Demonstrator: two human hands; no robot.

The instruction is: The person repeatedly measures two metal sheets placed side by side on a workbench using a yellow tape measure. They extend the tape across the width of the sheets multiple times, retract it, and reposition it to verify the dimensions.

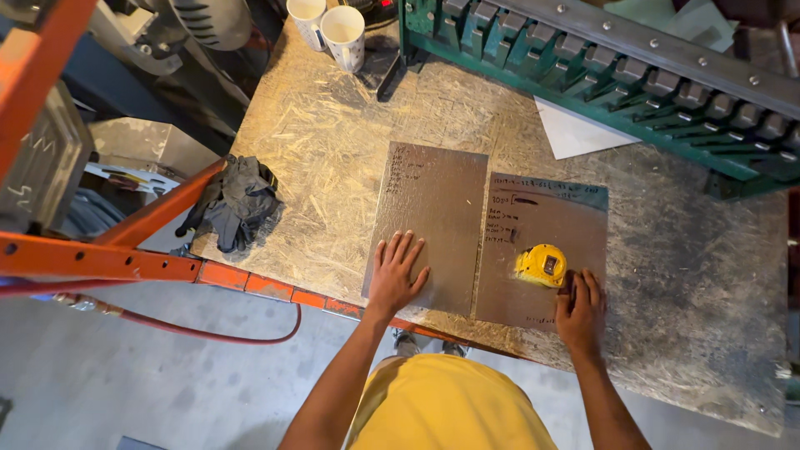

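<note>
Head view: left hand [395, 272] lies flat, grip open, on the left metal sheet [429, 218]. Right hand [581, 310], grip state unclear, touches the yellow tape measure [542, 265] on the right metal sheet [542, 250]. Both sheets reach the tabletop [333, 133] edge, so a push could tip them off.

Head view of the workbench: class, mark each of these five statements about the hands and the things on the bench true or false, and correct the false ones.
1. The left hand lies flat on the left metal sheet. True.
2. The yellow tape measure sits on the left sheet. False: it sits on the right metal sheet.
3. The right hand rests at the right sheet's near edge, beside the tape measure. True.
4. Dark gloves cover both hands. False: the hands are bare; the gloves lie at the bench's left edge.
5. Two white mugs stand at the far edge. True.
</note>
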